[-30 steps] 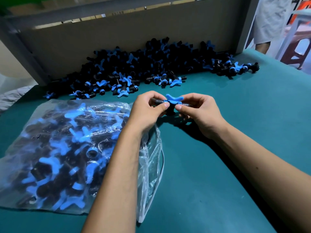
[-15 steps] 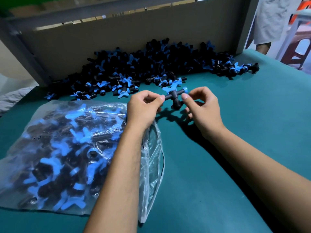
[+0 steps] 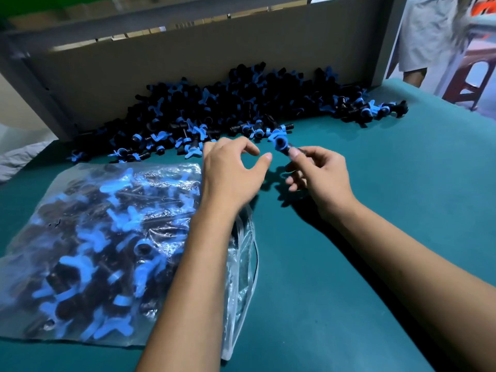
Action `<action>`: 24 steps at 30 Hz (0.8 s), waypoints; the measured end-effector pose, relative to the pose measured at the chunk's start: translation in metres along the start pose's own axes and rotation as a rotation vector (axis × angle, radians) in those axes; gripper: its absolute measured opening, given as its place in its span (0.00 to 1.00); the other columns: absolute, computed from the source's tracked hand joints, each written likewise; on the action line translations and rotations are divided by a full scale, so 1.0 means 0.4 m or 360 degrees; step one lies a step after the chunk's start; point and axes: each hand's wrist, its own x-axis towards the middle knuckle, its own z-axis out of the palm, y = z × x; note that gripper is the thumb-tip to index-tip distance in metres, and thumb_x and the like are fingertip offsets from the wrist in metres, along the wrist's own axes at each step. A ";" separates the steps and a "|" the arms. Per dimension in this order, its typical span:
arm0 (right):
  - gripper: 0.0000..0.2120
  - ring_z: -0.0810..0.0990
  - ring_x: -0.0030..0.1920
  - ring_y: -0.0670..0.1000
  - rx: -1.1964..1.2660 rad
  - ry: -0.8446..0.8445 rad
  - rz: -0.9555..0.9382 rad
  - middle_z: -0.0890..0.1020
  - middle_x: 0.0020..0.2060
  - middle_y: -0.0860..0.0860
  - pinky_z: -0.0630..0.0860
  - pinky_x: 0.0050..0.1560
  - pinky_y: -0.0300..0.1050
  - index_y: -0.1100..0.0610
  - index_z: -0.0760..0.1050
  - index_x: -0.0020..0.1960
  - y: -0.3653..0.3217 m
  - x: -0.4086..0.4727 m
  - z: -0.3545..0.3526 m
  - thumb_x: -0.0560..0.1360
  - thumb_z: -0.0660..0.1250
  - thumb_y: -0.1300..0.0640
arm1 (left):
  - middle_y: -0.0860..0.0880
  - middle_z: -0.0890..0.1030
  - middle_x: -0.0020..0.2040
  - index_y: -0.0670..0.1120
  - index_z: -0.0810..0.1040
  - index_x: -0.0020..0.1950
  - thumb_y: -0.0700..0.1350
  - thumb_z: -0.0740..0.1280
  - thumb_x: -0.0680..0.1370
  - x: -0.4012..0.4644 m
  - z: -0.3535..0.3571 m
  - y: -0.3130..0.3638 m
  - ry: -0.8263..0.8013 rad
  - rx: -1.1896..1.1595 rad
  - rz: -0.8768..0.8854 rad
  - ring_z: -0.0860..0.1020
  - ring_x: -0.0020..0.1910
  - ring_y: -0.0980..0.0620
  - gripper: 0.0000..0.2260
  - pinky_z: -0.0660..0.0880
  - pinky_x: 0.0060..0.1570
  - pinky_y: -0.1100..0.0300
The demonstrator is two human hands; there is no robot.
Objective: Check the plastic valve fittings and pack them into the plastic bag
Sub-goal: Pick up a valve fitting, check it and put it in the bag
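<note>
Held fitting: pinched at its dark stem by the thumb and forefinger of the right hand, blue-ringed end turned toward the camera; stem mostly hidden behind the fingertips, blue handle blurred against the pile behind it. Raised just short of the near edge of the pile of fittings. Remaining right fingers loosely curled beneath.

Left hand: grasping nothing, thumb and fingers curved in an open arc, just left of the held fitting and apart from it.

Pile: black and blue, heaped against the cardboard panel at the far side of the green surface; single parts within it hard to separate by eye.

Plastic bag: lying flat, well nearer than the pile and to its left, already packed with fittings; contents blurred by glare on the film. Mouth edge partly hidden under the left forearm; left side cut off by the frame.

Open green surface right of the bag and on the near side of the pile, under and beyond the right forearm. Standing person beyond the pile's right end, cut off at the top. Red stool beside that person, blurred.
</note>
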 end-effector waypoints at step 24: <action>0.13 0.86 0.47 0.52 -0.0245 -0.1038 -0.0374 0.88 0.48 0.50 0.82 0.52 0.46 0.56 0.84 0.57 -0.036 -0.072 0.099 0.74 0.74 0.66 | 0.47 0.83 0.56 0.55 0.82 0.55 0.25 0.52 0.64 0.040 -0.122 0.008 -0.0014 -0.0928 0.0017 0.63 0.35 0.54 0.34 0.63 0.36 0.61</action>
